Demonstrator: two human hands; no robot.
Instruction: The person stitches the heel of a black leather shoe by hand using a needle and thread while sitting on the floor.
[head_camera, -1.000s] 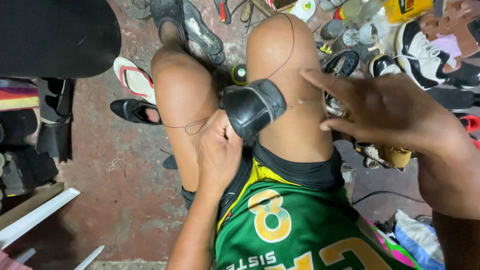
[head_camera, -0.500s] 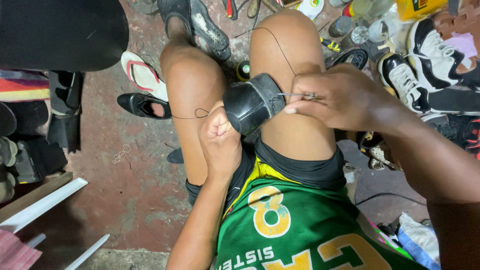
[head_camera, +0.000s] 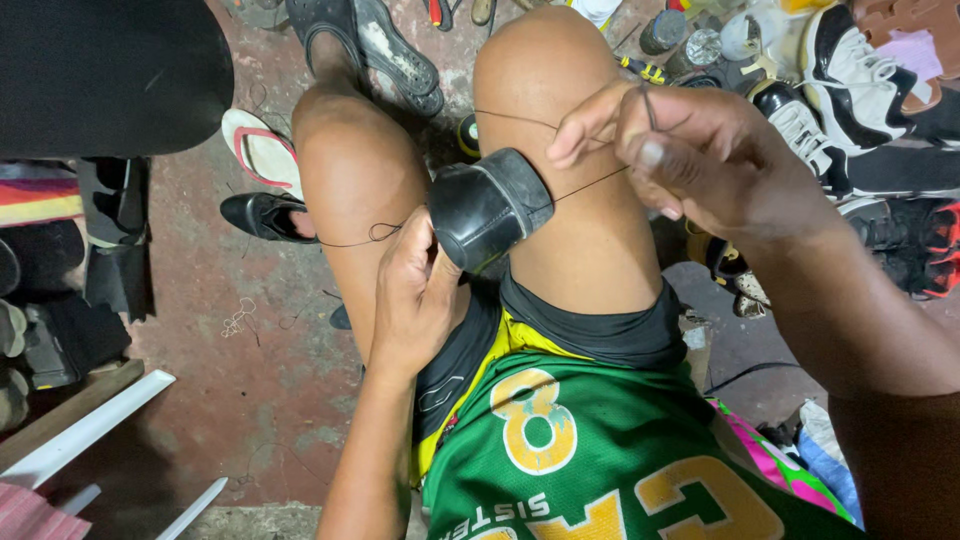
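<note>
From the head view, your left hand (head_camera: 415, 300) is clamping the black shoe (head_camera: 488, 208) between your thighs while your right hand (head_camera: 690, 160) is pinching the taut thread (head_camera: 590, 182). Pulling harder is risking a snapped thread or a slipping shoe.

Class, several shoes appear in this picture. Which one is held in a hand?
The black leather shoe between the knees: the left hand grips it. The black flat shoe, flip-flop and sneakers lie untouched on the floor.
</note>
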